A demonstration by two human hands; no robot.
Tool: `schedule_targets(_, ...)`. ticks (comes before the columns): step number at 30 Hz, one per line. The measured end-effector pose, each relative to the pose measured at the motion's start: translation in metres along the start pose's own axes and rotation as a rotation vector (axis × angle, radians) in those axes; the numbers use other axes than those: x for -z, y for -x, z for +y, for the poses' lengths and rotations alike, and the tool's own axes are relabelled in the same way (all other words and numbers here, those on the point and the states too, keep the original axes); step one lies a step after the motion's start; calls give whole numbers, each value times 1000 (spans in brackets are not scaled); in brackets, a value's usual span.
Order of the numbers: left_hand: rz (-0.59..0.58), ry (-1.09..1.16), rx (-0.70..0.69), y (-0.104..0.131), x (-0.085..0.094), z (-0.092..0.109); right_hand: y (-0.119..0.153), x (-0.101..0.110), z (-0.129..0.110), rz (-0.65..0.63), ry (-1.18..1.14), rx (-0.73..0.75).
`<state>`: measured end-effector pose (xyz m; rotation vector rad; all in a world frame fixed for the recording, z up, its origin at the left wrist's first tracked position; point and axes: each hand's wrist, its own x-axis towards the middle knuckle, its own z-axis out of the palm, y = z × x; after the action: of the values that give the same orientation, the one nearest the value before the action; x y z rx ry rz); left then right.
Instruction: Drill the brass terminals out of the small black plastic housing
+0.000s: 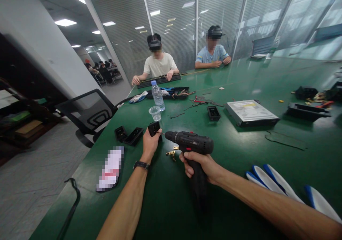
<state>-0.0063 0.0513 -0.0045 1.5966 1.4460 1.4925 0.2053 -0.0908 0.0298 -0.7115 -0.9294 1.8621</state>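
My right hand (197, 163) is wrapped round the grip of a black cordless drill (191, 142), whose nose points left. In my left hand (150, 142) is a small black plastic box (154, 129), held upright off to the left of the drill. The drill's bit reaches close to the box; whether it touches cannot be made out. Several small brass-coloured metal pieces (171, 154) lie on the table between my hands. Just left of my left hand lie a black plastic tray (134, 136) and another small black box (121, 134).
On the green table (227, 204) stand a clear cup (155, 113) and a water bottle (158, 97). A disc drive (251, 112) lies at right, white-and-blue gloves (275, 181) near my right forearm. Two people sit across; a chair (88, 108) is at left.
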Motion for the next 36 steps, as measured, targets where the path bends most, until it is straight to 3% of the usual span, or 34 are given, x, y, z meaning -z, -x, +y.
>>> schedule_targets(36,3,26,15,0,-1,-1,3,-3,-7,-17,73,-8)
